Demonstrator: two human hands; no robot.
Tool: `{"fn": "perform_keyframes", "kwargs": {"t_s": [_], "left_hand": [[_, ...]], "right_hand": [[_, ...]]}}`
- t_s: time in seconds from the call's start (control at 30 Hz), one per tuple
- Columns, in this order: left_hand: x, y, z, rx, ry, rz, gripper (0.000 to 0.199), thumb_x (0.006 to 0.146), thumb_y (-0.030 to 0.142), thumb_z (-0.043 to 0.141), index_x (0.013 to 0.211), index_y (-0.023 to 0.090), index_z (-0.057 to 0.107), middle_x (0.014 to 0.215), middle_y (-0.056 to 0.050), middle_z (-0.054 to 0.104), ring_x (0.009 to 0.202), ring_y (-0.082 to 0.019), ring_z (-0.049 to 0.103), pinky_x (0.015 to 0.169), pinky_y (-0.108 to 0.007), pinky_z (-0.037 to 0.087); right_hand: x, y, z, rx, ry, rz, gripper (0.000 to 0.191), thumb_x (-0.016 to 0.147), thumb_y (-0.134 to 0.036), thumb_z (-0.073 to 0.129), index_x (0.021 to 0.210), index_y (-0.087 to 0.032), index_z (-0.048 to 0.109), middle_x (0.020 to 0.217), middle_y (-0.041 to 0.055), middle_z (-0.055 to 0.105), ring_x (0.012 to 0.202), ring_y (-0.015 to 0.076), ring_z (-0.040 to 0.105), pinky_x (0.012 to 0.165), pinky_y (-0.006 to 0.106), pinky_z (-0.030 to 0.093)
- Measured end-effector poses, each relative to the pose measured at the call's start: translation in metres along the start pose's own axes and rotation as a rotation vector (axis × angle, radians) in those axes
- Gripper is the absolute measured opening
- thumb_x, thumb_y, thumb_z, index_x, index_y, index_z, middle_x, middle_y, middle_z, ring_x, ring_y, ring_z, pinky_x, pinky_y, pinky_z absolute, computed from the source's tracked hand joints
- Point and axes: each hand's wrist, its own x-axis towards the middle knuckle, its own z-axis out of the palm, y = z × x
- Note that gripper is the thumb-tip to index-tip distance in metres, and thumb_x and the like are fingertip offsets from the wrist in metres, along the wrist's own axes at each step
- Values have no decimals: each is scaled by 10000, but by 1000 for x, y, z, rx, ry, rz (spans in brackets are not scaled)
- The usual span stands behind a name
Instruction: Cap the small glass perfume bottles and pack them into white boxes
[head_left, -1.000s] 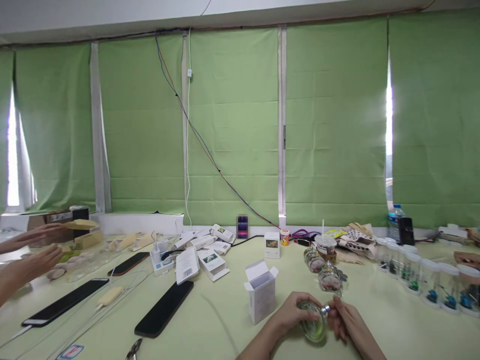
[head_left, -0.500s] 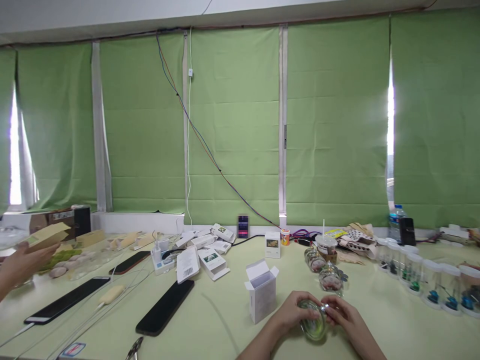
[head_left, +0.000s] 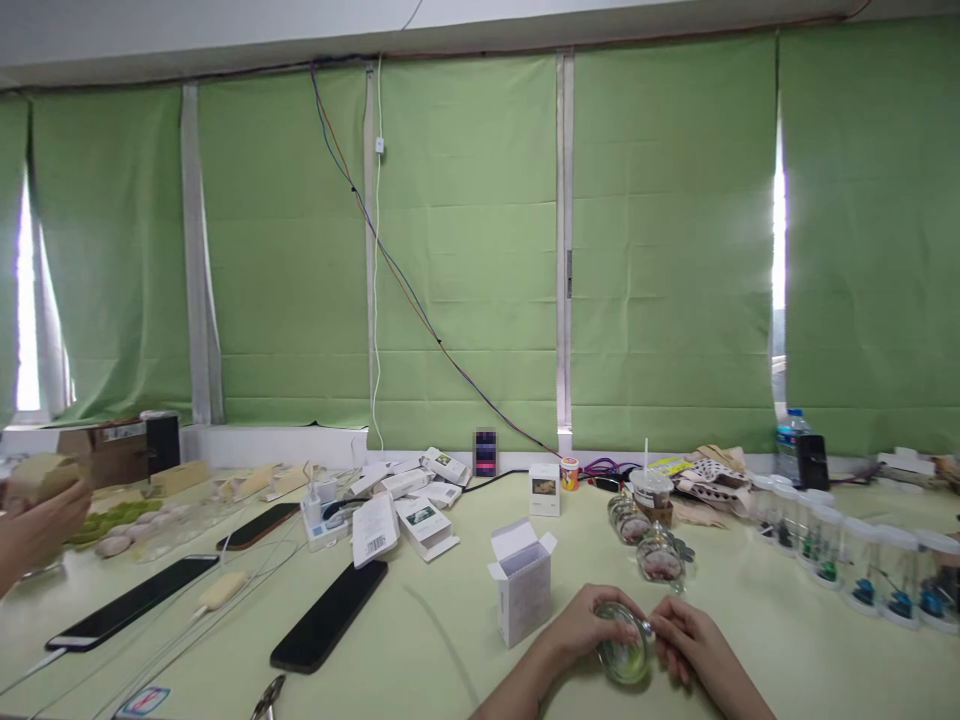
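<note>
My left hand [head_left: 589,625] is wrapped round a round clear glass container [head_left: 624,650] with something yellow-green inside, its thumb across the top. On the container's right side, the fingers of my right hand [head_left: 686,635] are pinched together at the metal clasp; whether they grip it is too small to tell. An open white box [head_left: 523,585] stands upright to the left of my hands, flaps raised. Beyond my hands lie similar glass containers [head_left: 660,558] with pinkish contents.
Phones [head_left: 328,618], cables and a power strip [head_left: 324,530] lie on the left, white boxes [head_left: 426,525] behind them. Clear tubes [head_left: 862,575] line the right. Another person's hand [head_left: 45,520] holds a beige item at far left. Pliers [head_left: 268,697] lie at the front edge.
My right hand's lower fingers have shifted slightly and curled beside the glass container. The other person's hand has moved left with the beige item.
</note>
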Motion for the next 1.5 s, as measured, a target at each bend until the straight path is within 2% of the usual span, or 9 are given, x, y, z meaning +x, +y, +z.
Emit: {"fn": "perform_keyframes", "kwargs": {"t_s": [0.4,0.6,0.8,1.0,1.17,1.23,1.3,1.4,1.5], "left_hand": [[-4,7,2,35,-8,0,398,541,324,791,890,143,728,752,-9,643,703,-133,523,720,-254,404],[-3,2,0,31,-31,0,398,541,318,799,889,137,732,734,-7,647,681,-130,524,708,-250,400],[-3,5,1,46,-33,7,416,526,347,809,875,133,733,726,-7,640,673,-128,513,678,-241,383],[-2,8,3,5,-7,-20,408,520,334,808,868,135,732,696,0,626,651,-120,499,655,-237,374],[1,3,1,-2,40,-37,394,510,311,808,854,133,734,688,1,617,647,-122,491,644,-237,366],[2,2,1,-9,44,-28,386,518,297,804,860,134,733,701,-2,619,654,-121,494,650,-237,364],[2,1,0,-14,51,-27,384,517,295,804,858,133,733,703,-3,620,659,-122,497,655,-238,363],[2,2,1,-20,59,-31,401,500,308,809,851,131,733,706,-3,624,666,-127,503,673,-247,369],[1,4,3,-21,80,-32,408,493,312,807,849,128,730,700,-3,626,655,-128,505,678,-257,376]], "right_hand": [[7,14,-1,-171,-31,3,524,731,-702,422,559,-207,413,319,-70,458,226,25,283,312,175,135],[3,6,3,-180,-14,39,595,694,-761,383,518,-197,458,295,-68,405,231,38,265,313,184,155],[2,9,4,-181,19,62,612,723,-751,368,469,-197,430,273,-29,459,210,42,295,322,183,157],[1,6,4,-52,99,83,637,725,-774,327,563,-183,502,350,-8,534,239,64,400,303,169,220],[0,-2,0,61,165,32,632,688,-762,426,865,-181,602,568,-6,608,312,90,467,295,196,307],[0,-6,-2,80,159,-32,609,675,-721,510,959,-193,617,707,15,639,432,119,545,364,222,404],[-1,-9,-4,64,127,-89,563,677,-679,558,943,-192,651,798,40,655,585,159,603,493,254,484],[-1,-10,-5,17,84,-126,508,703,-650,557,878,-191,688,786,51,671,686,195,615,628,292,509],[1,-7,-6,63,84,-125,493,707,-640,566,916,-207,676,768,41,672,699,204,622,665,309,512]]}}
